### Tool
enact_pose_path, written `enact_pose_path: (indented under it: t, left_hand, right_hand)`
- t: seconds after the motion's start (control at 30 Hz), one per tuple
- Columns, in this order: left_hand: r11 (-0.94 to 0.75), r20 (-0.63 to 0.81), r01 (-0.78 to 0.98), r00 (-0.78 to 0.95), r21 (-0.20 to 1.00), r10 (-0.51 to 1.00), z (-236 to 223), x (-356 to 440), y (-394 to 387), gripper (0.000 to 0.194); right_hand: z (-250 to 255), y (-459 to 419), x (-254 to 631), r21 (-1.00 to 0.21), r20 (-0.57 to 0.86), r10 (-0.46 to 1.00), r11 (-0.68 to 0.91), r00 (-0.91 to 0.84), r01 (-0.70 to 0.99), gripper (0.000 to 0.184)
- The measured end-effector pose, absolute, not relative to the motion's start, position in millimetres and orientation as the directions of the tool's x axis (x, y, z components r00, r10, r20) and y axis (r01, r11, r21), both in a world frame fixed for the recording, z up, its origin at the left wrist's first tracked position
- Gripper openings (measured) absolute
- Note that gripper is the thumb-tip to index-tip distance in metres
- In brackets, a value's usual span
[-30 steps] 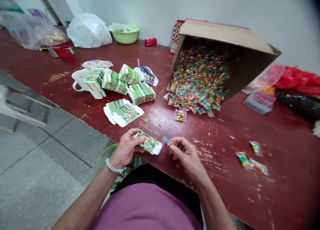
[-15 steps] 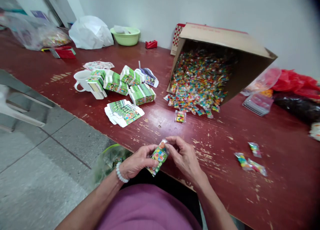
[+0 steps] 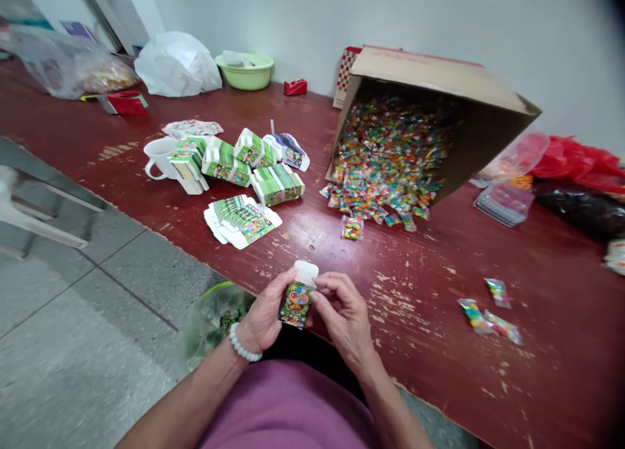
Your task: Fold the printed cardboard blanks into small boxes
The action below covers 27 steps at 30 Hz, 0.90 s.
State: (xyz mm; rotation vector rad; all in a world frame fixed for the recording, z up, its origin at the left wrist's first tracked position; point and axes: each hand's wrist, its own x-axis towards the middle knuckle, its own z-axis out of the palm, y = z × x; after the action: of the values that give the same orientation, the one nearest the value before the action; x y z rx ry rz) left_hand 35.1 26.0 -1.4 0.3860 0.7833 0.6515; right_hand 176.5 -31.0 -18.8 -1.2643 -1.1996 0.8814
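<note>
A small green printed candy box (image 3: 295, 304) is upright in my left hand (image 3: 267, 311), its white top flap (image 3: 306, 272) standing up. My right hand (image 3: 343, 308) pinches the box's upper right edge by the flap, fingers bent. Whatever the box contains is hidden. Beyond my hands, a fan of flattened green cartons (image 3: 243, 221) lies on the red table (image 3: 415, 286). One packet of colourful candies (image 3: 351, 228) rests before a tipped cardboard box (image 3: 434, 65), from which many such packets (image 3: 390, 156) spill.
Banded carton stacks (image 3: 277, 183) stand beside a white mug (image 3: 159, 157). Several loose packets (image 3: 472, 313) lie at right. Below the table edge is a lined bin (image 3: 209, 325). A green basin (image 3: 247, 75), a white bag (image 3: 178, 65) and red bags (image 3: 576, 163) sit farther back.
The candy box has turned more upright and shifted slightly left. Its white flap now shows raised, and the clear-wrapped piece at its top is no longer visible. Both hands moved with it.
</note>
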Motion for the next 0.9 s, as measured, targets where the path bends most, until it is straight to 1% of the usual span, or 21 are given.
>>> enact_pose_path:
  t: [0.07, 0.13, 0.17, 0.23, 0.3, 0.33, 0.37, 0.4, 0.43, 0.47, 0.53, 0.57, 0.63, 0.73, 0.77, 0.83, 0.87, 0.9]
  left_hand:
    - [0.687, -0.509, -0.389, 0.47, 0.614, 0.721, -3.5, 35.2, 22.7, 0.025]
    - [0.628, -0.476, -0.336, 0.434, 0.702, 0.765, -5.5, 34.4, 18.6, 0.028]
    - [0.599, -0.455, -0.303, 0.429, 0.741, 0.78, -6.0, 34.1, 16.7, 0.03]
    - [0.553, -0.421, -0.254, 0.427, 0.794, 0.8, -5.9, 34.1, 13.8, 0.034]
    - [0.53, -0.408, -0.23, 0.419, 0.816, 0.811, -4.6, 34.5, 12.6, 0.037]
    - [0.53, -0.411, -0.22, 0.42, 0.819, 0.809, -3.6, 34.4, 12.6, 0.038]
    - [0.541, -0.42, -0.211, 0.43, 0.814, 0.799, -2.6, 34.1, 12.9, 0.04]
    - [0.566, -0.437, -0.205, 0.45, 0.798, 0.779, -1.6, 33.4, 13.4, 0.042]
    - [0.6, -0.458, -0.203, 0.475, 0.774, 0.752, -0.6, 32.4, 14.3, 0.045]
    - [0.638, -0.481, -0.204, 0.501, 0.743, 0.72, 0.3, 31.3, 15.3, 0.048]
    - [0.706, -0.519, -0.214, 0.542, 0.675, 0.66, 1.5, 29.0, 17.4, 0.052]
    - [0.726, -0.53, -0.221, 0.552, 0.651, 0.644, 1.8, 28.2, 18.4, 0.052]
    - [0.738, -0.536, -0.229, 0.559, 0.635, 0.633, 1.5, 27.8, 19.6, 0.051]
    - [0.742, -0.546, -0.205, 0.559, 0.638, 0.624, -1.2, 29.7, 19.3, 0.052]
    - [0.74, -0.549, -0.2, 0.555, 0.642, 0.626, -2.3, 30.5, 18.9, 0.052]
    - [0.731, -0.547, -0.213, 0.538, 0.648, 0.641, -4.1, 32.0, 18.4, 0.052]
    - [0.723, -0.542, -0.222, 0.529, 0.654, 0.653, -4.4, 32.4, 18.3, 0.051]
    - [0.715, -0.537, -0.224, 0.523, 0.663, 0.662, -4.3, 32.7, 18.3, 0.051]
  right_hand:
    - [-17.3, -30.3, 175.7, -0.963, 0.216, 0.958, 0.178, 0.188, 0.201, 0.01]
    - [-15.6, -27.7, 177.6, -0.948, 0.236, 0.96, 0.193, 0.153, 0.254, 0.012]
    - [-15.4, -25.7, 178.9, -0.956, 0.211, 0.967, 0.174, 0.144, 0.234, 0.013]
    - [-16.5, -21.6, 180.7, -0.988, 0.11, 0.979, 0.089, 0.172, 0.128, 0.008]
    - [-18.2, -18.4, 181.8, -0.999, 0.022, 0.978, 0.015, 0.206, 0.037, 0.026]
    - [-18.7, -17.5, 182.4, -1.0, 0.0, 0.98, -0.006, 0.2, 0.028, 0.031]
    - [-18.5, -17.2, 183.2, -0.999, -0.002, 0.984, -0.01, 0.181, 0.044, 0.03]
    - [-17.7, -17.3, 184.1, -0.997, 0.016, 0.988, 0.003, 0.156, 0.082, 0.023]
    - [-16.4, -17.6, 185.3, -0.99, 0.053, 0.99, 0.035, 0.134, 0.134, 0.014]
    - [-14.6, -17.9, 186.6, -0.979, 0.1, 0.988, 0.077, 0.114, 0.19, 0.01]
    - [-10.6, -18.3, 189.3, -0.944, 0.196, 0.978, 0.169, 0.071, 0.282, 0.012]
    - [-9.0, -18.1, 190.5, -0.93, 0.218, 0.975, 0.195, 0.042, 0.31, 0.012]
    - [-6.9, -17.5, 192.3, -0.936, 0.185, 0.983, 0.174, 0.01, 0.305, 0.015]
    - [-5.9, -16.9, 193.0, -0.966, 0.085, 0.996, 0.074, 0.035, 0.247, 0.018]
    - [-5.7, -17.1, 192.6, -0.964, 0.088, 0.996, 0.076, 0.034, 0.256, 0.016]
    - [-5.7, -17.9, 190.6, -0.942, 0.143, 0.99, 0.135, 0.006, 0.308, 0.007]
    - [-6.3, -18.6, 188.9, -0.934, 0.167, 0.986, 0.158, 0.0, 0.321, 0.006]
    - [-7.6, -19.2, 186.9, -0.94, 0.168, 0.986, 0.155, 0.016, 0.304, 0.01]
